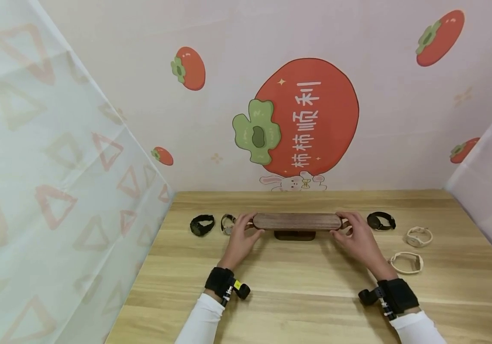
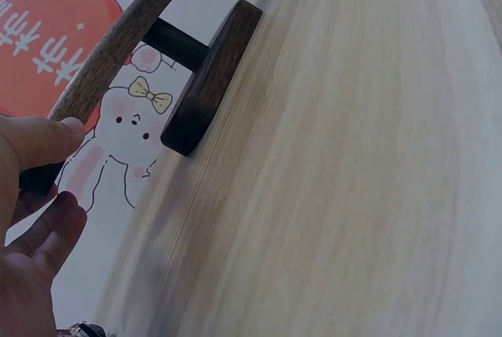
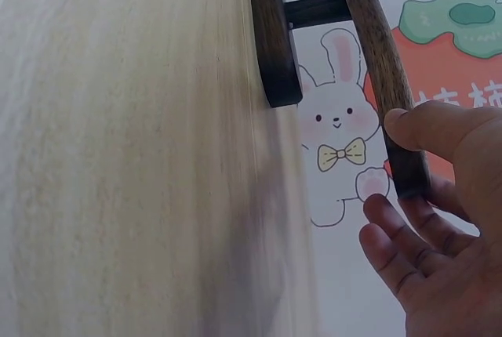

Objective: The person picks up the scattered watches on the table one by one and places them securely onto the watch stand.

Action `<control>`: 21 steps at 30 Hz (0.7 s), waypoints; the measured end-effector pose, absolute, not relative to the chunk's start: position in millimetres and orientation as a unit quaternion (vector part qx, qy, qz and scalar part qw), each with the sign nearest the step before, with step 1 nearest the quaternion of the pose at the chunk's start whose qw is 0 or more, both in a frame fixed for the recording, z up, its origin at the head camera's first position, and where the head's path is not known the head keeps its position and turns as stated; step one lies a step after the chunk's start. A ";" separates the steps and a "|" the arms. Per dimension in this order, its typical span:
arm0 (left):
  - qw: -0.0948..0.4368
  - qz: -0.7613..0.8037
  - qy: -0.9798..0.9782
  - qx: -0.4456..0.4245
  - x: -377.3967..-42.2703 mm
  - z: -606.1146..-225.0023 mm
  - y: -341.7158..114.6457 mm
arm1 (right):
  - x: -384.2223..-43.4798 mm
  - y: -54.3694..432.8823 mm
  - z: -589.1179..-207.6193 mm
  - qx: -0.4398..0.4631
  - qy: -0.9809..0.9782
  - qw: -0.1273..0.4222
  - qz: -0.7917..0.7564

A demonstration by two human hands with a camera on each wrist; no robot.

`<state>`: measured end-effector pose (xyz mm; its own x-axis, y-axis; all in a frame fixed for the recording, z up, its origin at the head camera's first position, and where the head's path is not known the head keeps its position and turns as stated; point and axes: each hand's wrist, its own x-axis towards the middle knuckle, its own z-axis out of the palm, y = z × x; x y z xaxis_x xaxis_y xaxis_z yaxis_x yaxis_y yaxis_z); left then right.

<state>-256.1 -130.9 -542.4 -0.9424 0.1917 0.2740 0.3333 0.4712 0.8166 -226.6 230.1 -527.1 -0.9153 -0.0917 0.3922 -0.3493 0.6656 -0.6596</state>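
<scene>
A dark wooden T-bar watch stand (image 1: 297,221) is near the back of the table, its long bar level above a small base (image 1: 294,235). In the left wrist view a short post joins the bar to the base (image 2: 212,78), which appears to rest on the tabletop. My left hand (image 1: 239,242) holds the bar's left end, thumb (image 2: 59,135) on its near face. At the other end my right hand (image 1: 360,242) pinches the bar, with the thumb (image 3: 416,127) on the wood and its lower fingers loosely bent. No watch shows on the bar.
Left of the stand lie a black watch (image 1: 202,225) and a smaller watch (image 1: 228,224) beside my left hand. To the right are another black watch (image 1: 381,220) and two pale watches, one farther back (image 1: 419,237), one nearer (image 1: 418,263). A printed wall (image 1: 216,124) borders the table.
</scene>
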 end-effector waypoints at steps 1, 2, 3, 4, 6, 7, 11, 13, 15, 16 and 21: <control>0.071 -0.489 -0.856 -0.153 -256.5 -541.9 -130.9 | -226.8 230.5 -526.1 0.122 -0.899 0.162 0.389; 0.070 -0.488 -0.857 -0.152 -256.8 -541.6 -130.9 | -226.7 231.0 -525.0 0.121 -0.901 0.158 0.386; 0.070 -0.486 -0.858 -0.152 -257.0 -541.5 -130.9 | -226.8 231.7 -524.1 0.121 -0.904 0.155 0.380; 0.069 -0.486 -0.858 -0.153 -257.0 -541.4 -131.0 | -226.9 232.8 -523.2 0.122 -0.907 0.153 0.373; 0.069 -0.486 -0.857 -0.155 -257.1 -541.2 -131.2 | -227.3 235.7 -521.6 0.128 -0.913 0.152 0.355; 0.069 -0.486 -0.857 -0.156 -257.0 -541.3 -131.4 | -227.5 237.5 -520.7 0.131 -0.917 0.152 0.346; 0.074 -0.481 -0.859 -0.160 -257.6 -542.3 -132.1 | -229.1 246.9 -516.4 0.142 -0.926 0.156 0.312; 0.076 -0.477 -0.860 -0.161 -258.2 -543.1 -132.5 | -229.9 253.0 -513.2 0.142 -0.930 0.154 0.301; 0.076 -0.474 -0.862 -0.161 -258.8 -543.9 -132.9 | -230.7 259.9 -510.1 0.142 -0.934 0.153 0.289; 0.074 -0.473 -0.863 -0.161 -259.1 -544.3 -133.0 | -231.1 263.5 -508.6 0.143 -0.936 0.153 0.284; 0.069 -0.474 -0.864 -0.157 -260.0 -545.7 -133.8 | -234.4 283.1 -506.4 0.146 -0.940 0.156 0.265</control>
